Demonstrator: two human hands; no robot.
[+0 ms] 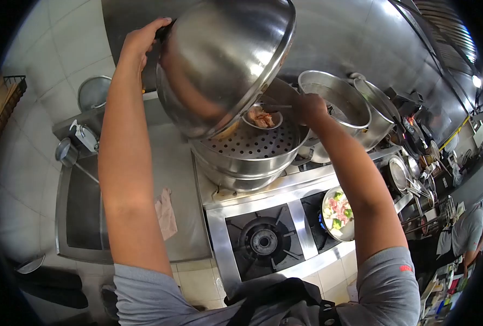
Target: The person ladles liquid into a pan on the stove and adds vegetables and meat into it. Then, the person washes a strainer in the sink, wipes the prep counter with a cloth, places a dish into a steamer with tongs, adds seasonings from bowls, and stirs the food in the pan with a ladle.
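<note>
A large domed steel lid (225,60) is tilted up over a round steamer, its dark handle gripped by my left hand (143,42) at the upper left. Beneath it shows the perforated steamer tray (241,144). On that tray, or just above it, is a small bowl (263,126) with reddish-brown food (260,116). My right hand (310,110) is closed on a thin metal utensil (282,106) that reaches over the bowl. The part of the utensil inside the fist is hidden.
Two tall pots stand right of the steamer, the nearer one (336,92) uncovered. In front are a bare burner (263,242) and a pan of vegetables and meat (337,214). A sink (84,212), ladle (67,153) and pink cloth (166,214) lie left. Another person (464,233) stands far right.
</note>
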